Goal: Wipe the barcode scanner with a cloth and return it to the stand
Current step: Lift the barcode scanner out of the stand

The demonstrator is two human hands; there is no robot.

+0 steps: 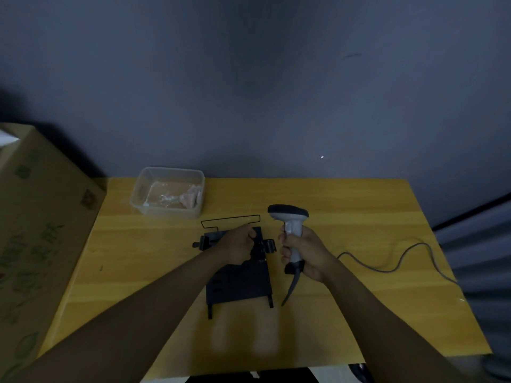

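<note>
My right hand (302, 251) grips the grey handle of the barcode scanner (290, 217), held upright just right of the stand, its dark head pointing away from me. The scanner's grey cable (401, 261) trails off to the right across the table. The black stand (240, 280) lies at the middle of the yellow table (138, 272). My left hand (239, 243) rests on the stand's upper part, fingers curled around it. A pinkish cloth (190, 197) lies crumpled inside a clear plastic container (143, 189) at the back left.
A large cardboard box (36, 230) stands against the table's left side. A dark wall rises right behind the table. The table's right edge borders grey ribbed panels (481, 244).
</note>
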